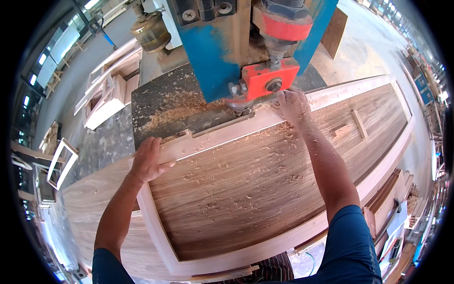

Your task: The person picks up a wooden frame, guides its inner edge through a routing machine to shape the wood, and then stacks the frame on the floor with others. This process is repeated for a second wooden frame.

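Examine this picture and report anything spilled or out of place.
Wood shavings litter the black table and the wooden panel, scattered untidily around the blue machine. Two small wood pieces on the panel's right part may be stray offcuts; whether loose is unclear.

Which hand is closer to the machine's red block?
The right hand, close by the red block. The left hand is farther, at a corner of the wooden frame.

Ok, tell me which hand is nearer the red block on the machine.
Right. The right hand is on the wooden frame, close by the red block; the left hand is farther off, at the frame's far-left corner.
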Tool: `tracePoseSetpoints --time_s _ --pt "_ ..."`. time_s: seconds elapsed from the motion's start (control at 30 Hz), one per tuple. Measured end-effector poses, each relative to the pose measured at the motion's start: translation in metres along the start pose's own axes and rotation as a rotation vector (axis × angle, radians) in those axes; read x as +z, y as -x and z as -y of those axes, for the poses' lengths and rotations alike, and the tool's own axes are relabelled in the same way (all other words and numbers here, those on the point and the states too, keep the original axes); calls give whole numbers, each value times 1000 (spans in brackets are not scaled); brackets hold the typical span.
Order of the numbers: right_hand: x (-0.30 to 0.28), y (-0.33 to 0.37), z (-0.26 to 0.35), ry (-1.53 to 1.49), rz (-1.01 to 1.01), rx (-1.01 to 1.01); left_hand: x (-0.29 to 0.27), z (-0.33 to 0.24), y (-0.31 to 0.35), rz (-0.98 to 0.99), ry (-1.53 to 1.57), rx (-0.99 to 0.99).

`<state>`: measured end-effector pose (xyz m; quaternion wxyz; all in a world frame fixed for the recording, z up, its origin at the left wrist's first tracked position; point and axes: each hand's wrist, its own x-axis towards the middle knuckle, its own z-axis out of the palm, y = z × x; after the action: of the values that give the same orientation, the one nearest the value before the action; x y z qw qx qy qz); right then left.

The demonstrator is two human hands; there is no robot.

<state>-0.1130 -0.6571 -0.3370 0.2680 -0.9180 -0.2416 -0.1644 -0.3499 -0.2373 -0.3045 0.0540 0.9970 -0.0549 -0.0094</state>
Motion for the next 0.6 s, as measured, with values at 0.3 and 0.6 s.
tracePoseSetpoints --time_s 0.3,0.6 --pt "-8 -1 12 -1 72 72 12 5 7 -68 7 -1" --pt "-32 42 -29 -33 -238 -70 20 3 9 -88 -45 -96"
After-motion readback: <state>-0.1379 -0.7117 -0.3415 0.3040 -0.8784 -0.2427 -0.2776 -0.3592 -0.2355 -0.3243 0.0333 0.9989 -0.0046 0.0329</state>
